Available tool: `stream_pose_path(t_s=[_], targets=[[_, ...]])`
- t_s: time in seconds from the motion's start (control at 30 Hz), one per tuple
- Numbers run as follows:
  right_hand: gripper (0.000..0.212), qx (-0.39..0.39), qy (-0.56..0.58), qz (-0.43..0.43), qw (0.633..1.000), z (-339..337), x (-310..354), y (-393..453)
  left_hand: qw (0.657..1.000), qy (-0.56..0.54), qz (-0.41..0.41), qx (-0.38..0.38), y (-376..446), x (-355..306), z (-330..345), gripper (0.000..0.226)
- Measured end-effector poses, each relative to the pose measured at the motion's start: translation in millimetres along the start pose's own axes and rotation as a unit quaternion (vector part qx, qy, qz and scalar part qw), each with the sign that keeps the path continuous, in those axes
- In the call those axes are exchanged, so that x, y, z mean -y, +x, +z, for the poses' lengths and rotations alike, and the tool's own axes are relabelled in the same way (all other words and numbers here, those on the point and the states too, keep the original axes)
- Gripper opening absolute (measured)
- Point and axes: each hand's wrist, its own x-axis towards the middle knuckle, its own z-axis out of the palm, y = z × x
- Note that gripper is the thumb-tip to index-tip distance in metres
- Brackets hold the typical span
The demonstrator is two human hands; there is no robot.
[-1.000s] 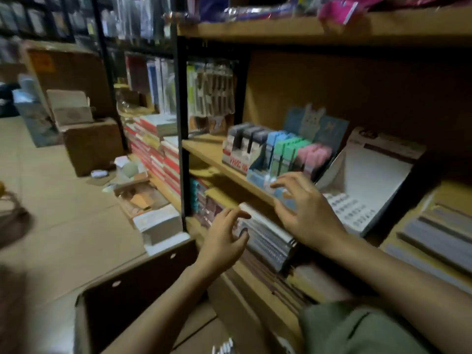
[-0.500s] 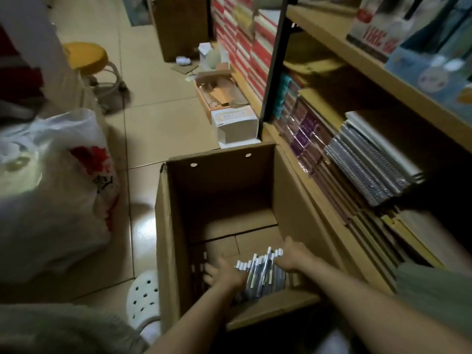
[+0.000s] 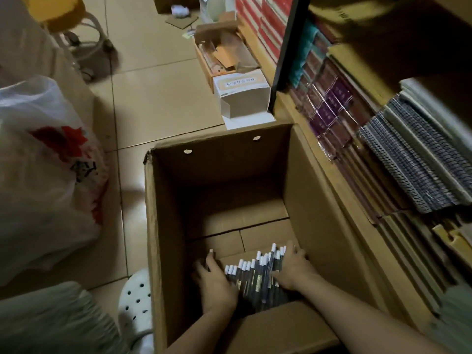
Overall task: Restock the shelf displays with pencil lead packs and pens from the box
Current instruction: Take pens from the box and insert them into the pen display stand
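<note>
So you've got the shelf (image 3: 383, 139) on your right, already packed with notebooks, and the big cardboard box (image 3: 163, 226) open on the floor right against it. Down in its near end sits the bundle of pens (image 3: 255, 274), white caps up. Your left hand (image 3: 217, 284) and right hand (image 3: 291, 269) are cupped around either side, squeezing it. Looks like the pickup step; next you'd need a firm lift so none slip out.

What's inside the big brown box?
A bundle of white-capped pens lies in the box, between the left hand and right hand. Anything under them is hidden.
</note>
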Motion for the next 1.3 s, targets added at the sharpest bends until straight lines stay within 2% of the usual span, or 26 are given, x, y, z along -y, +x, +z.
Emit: stream_pose_path(t_s=[0.2, 0.37, 0.6, 0.73, 0.93, 1.1, 1.2, 1.3], targets=[[0.079, -0.041, 0.09, 0.033, 0.995, -6.4, -0.1, 5.4, 0.998, -0.047, -0.046, 0.004, 3.1, -3.4, 1.7, 0.09], [0.091, -0.033, 0.086, 0.047, 0.995, -6.3, 1.2, 7.1, 0.998, -0.017, -0.055, 0.012, 9.0, -7.4, 6.7, 0.085], [0.052, -0.044, 0.101, 0.017, 0.994, -9.0, 0.1, 12.1, 0.999, -0.047, -0.024, 0.001, 23.2, -1.8, 16.2, 0.045], [0.037, -0.037, 0.118, -0.003, 0.992, -9.2, 6.6, 16.7, 0.996, -0.082, -0.033, -0.027, 15.9, -12.3, 31.7, 0.039], [0.023, -0.049, 0.126, -0.011, 0.991, -5.6, 20.0, 25.1, 0.992, -0.116, -0.05, -0.02, 19.4, -30.5, 39.9, 0.024], [0.027, -0.092, 0.101, -0.015, 0.991, -9.7, 18.5, 31.3, 0.991, -0.136, 0.016, -0.012, 24.3, -42.4, 44.2, 0.017], [0.028, -0.106, 0.099, -0.01, 0.989, -8.9, 13.2, 33.9, 0.984, -0.177, 0.005, 0.015, 29.5, -43.0, 40.2, 0.017], [0.027, -0.116, 0.113, 0.0, 0.987, -10.7, 9.8, 35.3, 0.981, -0.195, 0.0, 0.008, 37.1, -38.9, 30.9, 0.019]])
